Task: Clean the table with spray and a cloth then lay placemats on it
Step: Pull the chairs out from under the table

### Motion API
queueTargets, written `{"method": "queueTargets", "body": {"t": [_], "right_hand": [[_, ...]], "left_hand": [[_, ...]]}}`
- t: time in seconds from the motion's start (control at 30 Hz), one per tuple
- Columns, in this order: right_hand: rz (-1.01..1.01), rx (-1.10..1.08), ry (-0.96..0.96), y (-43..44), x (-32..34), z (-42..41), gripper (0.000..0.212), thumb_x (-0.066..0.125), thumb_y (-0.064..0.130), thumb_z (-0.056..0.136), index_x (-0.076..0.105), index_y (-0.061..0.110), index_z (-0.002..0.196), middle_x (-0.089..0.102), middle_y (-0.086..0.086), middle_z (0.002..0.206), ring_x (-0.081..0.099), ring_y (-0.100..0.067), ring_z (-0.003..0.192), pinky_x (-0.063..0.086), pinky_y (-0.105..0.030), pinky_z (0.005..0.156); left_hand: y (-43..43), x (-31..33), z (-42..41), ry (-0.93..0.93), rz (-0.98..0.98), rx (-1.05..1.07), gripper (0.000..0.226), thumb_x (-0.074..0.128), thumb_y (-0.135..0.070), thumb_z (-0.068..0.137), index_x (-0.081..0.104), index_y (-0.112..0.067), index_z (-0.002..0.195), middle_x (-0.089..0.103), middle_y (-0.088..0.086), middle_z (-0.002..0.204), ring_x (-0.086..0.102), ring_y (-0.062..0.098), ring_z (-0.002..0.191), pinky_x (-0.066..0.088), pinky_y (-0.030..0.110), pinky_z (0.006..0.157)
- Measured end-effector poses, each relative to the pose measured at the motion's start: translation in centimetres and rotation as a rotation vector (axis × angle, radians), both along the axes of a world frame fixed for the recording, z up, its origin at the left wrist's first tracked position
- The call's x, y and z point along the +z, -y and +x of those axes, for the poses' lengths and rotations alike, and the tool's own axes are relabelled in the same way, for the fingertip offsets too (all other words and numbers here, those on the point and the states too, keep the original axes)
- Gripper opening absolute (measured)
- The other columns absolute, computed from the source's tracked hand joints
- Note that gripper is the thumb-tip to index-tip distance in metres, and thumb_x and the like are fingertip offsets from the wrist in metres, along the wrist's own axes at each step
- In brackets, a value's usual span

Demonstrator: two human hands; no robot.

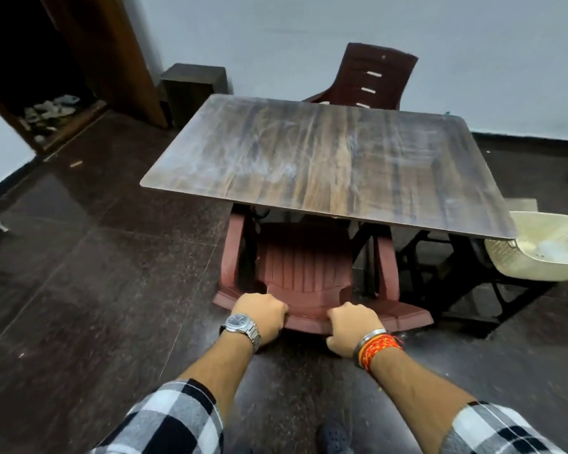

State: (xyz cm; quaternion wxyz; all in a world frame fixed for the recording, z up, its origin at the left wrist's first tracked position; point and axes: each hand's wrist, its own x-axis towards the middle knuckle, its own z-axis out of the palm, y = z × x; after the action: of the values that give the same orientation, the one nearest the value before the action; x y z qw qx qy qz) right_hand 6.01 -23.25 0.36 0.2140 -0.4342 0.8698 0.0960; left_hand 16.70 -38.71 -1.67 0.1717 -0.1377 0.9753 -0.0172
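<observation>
A wood-grain table (325, 158) stands in the middle of the room, its top bare and streaked with dull smears. A reddish-brown plastic chair (305, 257) is tucked partly under its near edge. My left hand (261, 314), with a steel watch on the wrist, grips the top of the chair's backrest. My right hand (351, 327), with red and orange threads on the wrist, grips the same backrest just to the right. No spray bottle, cloth or placemat is in view.
A darker brown chair (374, 77) stands at the table's far side against the wall. A cream chair (538, 250) sits at the right, holding small items. A dark box (194, 90) and an open doorway (30, 77) lie at the back left. The floor is dark tile.
</observation>
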Motion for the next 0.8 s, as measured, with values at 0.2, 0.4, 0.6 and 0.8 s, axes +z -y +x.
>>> {"method": "queueTargets", "body": {"t": [0.2,0.4,0.6,0.8], "right_hand": [[0.047,-0.022,-0.061,0.6,-0.1,1.6,0.040,0.054,0.032,0.080,0.059,0.015,0.115,0.060,-0.014,0.116,0.058,-0.037,0.106,0.049,-0.039,0.085],[0.064,0.009,-0.057,0.7,0.4,0.3,0.040,0.052,0.032,0.082,0.056,0.017,0.118,0.059,-0.013,0.115,0.058,-0.037,0.104,0.048,-0.039,0.082],[0.058,0.080,-0.067,0.6,0.2,-1.5,0.041,0.053,0.033,0.081,0.056,0.017,0.119,0.060,-0.012,0.114,0.059,-0.035,0.102,0.048,-0.038,0.080],[0.042,0.101,-0.077,0.2,0.0,-2.7,0.040,0.054,0.033,0.081,0.057,0.016,0.117,0.060,-0.012,0.113,0.059,-0.036,0.101,0.048,-0.039,0.080]], "left_hand": [[1.1,0.1,0.4,-0.017,0.004,-0.056,0.027,0.051,-0.017,0.093,0.069,-0.014,0.113,0.072,0.011,0.115,0.068,0.037,0.106,0.048,0.036,0.078],[1.3,0.3,-0.6,-0.028,0.012,-0.062,0.025,0.050,-0.013,0.093,0.069,-0.014,0.109,0.072,0.012,0.112,0.069,0.037,0.101,0.041,0.036,0.070],[1.0,0.4,-1.5,-0.024,0.011,-0.019,0.024,0.052,-0.012,0.092,0.068,-0.015,0.109,0.072,0.010,0.111,0.069,0.035,0.101,0.039,0.035,0.071],[0.4,0.5,-2.3,-0.019,-0.005,-0.009,0.024,0.052,-0.012,0.092,0.067,-0.015,0.110,0.071,0.011,0.112,0.069,0.037,0.101,0.040,0.036,0.071]]}}
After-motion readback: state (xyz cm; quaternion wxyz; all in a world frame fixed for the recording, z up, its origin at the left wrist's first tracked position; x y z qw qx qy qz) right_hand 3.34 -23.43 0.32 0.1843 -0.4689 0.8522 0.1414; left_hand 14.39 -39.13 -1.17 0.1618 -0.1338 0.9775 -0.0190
